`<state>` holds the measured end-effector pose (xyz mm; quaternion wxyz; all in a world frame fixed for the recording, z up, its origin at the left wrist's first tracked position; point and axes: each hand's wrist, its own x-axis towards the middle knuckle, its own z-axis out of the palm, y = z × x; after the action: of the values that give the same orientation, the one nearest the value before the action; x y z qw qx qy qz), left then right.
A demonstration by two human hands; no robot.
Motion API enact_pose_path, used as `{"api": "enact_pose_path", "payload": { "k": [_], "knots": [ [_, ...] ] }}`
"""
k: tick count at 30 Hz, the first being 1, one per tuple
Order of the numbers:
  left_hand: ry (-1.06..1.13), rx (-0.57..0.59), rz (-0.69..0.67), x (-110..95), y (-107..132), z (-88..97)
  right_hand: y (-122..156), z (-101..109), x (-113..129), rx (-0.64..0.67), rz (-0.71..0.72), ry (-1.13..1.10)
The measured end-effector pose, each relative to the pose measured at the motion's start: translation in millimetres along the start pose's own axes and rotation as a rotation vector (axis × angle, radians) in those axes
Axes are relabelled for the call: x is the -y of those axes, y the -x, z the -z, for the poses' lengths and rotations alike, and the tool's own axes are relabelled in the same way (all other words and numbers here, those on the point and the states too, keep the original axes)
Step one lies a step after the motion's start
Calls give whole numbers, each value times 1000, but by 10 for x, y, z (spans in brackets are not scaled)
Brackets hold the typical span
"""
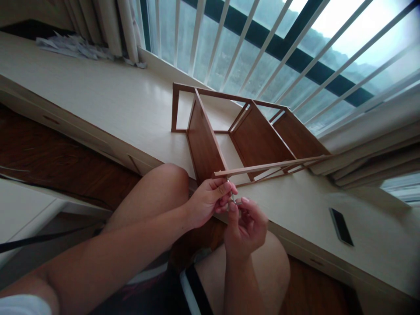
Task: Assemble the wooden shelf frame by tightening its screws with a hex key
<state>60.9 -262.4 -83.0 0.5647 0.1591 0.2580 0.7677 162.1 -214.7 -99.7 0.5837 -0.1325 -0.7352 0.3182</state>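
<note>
A brown wooden shelf rack [249, 140] lies on its side on a cream window ledge [108, 96], with its open frame and a thin front rail toward me. My left hand [210, 199] is closed just below the near end of that rail, pinching a small thin metal piece [232, 195]. My right hand [244, 225] is closed right beside it, fingertips meeting the same small piece. Both hands hover over my bare knees at the ledge's front edge.
A dark phone [341, 226] lies flat on the ledge to the right. White window bars [262, 39] and curtains [108, 22] run behind the rack. Crumpled paper [72, 46] lies at the far left of the ledge. Dark wood floor [49, 153] shows below.
</note>
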Motion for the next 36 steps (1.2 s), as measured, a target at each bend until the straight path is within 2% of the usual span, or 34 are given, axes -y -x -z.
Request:
{"api": "enact_pose_path", "payload": {
  "k": [7,16,20,26,36],
  "knots": [
    [-12,-23,5,7,-1,11,-25,6,7,-25,-2,33],
    [-39,-57,-16,11,-1,14,-52,-49,75,49,-132,-96],
    [-54,-45,-22,13,5,25,16,-26,41,29,-187,-83],
    [-60,-14,-24,30,9,48,68,9,-12,34,-120,-29],
    [-58,-22,-27,23,13,28,55,-32,7,-121,-205,-25]
  ]
}}
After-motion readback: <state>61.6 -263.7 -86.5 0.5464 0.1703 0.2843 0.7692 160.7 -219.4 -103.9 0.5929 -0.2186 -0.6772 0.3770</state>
